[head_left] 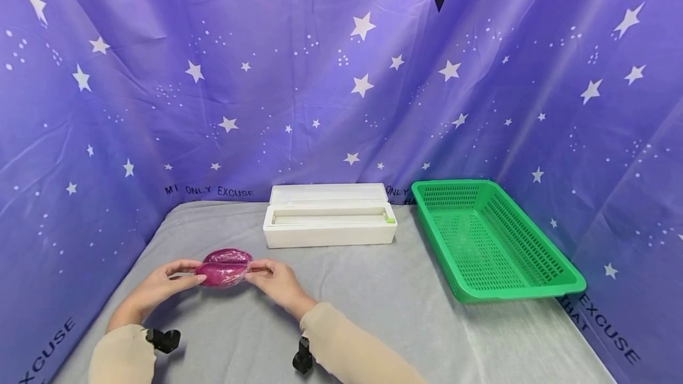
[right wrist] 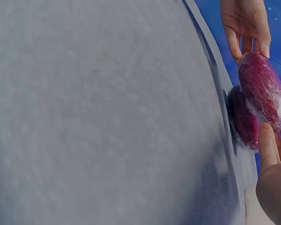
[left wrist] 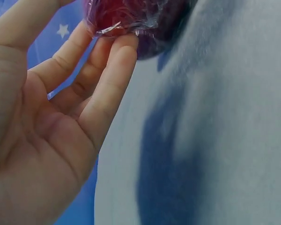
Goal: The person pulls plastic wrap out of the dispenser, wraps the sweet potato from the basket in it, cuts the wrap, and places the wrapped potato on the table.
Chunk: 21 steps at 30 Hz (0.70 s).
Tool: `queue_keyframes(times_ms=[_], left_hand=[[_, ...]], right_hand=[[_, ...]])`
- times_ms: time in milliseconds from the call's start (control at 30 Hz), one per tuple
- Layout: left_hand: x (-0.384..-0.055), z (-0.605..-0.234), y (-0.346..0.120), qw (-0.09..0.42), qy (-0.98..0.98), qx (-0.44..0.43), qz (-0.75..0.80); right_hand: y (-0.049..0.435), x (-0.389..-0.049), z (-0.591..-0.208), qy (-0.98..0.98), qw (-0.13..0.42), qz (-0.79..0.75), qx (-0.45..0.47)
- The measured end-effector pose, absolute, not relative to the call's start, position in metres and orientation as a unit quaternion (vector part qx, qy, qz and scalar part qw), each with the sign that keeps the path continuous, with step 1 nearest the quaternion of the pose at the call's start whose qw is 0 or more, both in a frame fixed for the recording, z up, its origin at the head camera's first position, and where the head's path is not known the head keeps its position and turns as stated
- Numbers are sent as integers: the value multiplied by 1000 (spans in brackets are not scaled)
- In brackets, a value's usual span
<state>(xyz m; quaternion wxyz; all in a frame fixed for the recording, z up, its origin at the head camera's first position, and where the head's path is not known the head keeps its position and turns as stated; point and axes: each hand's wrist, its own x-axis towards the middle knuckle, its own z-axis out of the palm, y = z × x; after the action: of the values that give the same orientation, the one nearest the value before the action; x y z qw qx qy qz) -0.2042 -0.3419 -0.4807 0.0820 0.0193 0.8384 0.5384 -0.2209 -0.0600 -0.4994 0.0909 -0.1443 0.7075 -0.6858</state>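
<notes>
Two glossy purple-magenta oblong pieces lie side by side in clear plastic film, forming one wrapped bundle above the grey cloth at the left. My left hand pinches its left end between thumb and fingers. At the other end, my right hand pinches the bundle where the film gathers. The left wrist view shows the fingertips of that hand against the wrinkled film. Both pieces and both hands appear in the right wrist view, with the wrapped bundle between them. What the pieces are, I cannot tell.
A long white box, looking like a film dispenser with its lid raised, stands at the back middle. A green perforated plastic basket sits at the right. Purple star-patterned curtain surrounds the grey cloth-covered table.
</notes>
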Motion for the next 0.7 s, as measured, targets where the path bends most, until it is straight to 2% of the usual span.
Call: queue_keyframes(times_ms=[433,700], left_hand=[[-204,-497,-359,110,831,9,546],[-207,-502,-359,102,835,14,540]], right_hand=[[-66,-214,-509,726,108,-650,-196],[-67,-214,-510,728,135,-644,-192]])
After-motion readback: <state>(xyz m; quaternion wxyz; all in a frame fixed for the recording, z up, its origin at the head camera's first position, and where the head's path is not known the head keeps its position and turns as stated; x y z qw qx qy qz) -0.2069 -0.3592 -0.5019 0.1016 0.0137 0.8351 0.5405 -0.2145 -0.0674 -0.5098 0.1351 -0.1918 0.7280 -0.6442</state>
